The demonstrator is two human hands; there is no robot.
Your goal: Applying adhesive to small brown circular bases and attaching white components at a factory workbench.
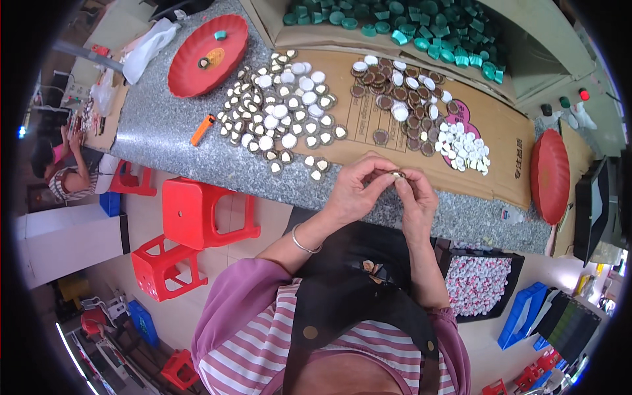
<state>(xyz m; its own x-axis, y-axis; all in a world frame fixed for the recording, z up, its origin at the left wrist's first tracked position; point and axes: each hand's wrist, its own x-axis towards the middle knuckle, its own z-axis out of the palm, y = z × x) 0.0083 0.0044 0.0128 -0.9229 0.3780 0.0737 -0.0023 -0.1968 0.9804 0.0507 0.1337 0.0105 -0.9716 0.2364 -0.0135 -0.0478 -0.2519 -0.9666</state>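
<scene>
Left hand [352,191] and right hand [413,197] pinch one small cap [397,175] between closed fingers just above the tabletop [171,131] edge; a loose pinch risks dropping it off toward the lap.

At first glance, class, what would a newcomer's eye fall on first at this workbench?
Probably the two hands meeting at the table's near edge: the left hand and right hand pinch one small cap between their fingertips. Behind them, a wide spread of light round caps covers the grey speckled table. A bright red dish sits at the far left, and green caps fill a box at the back.
</scene>
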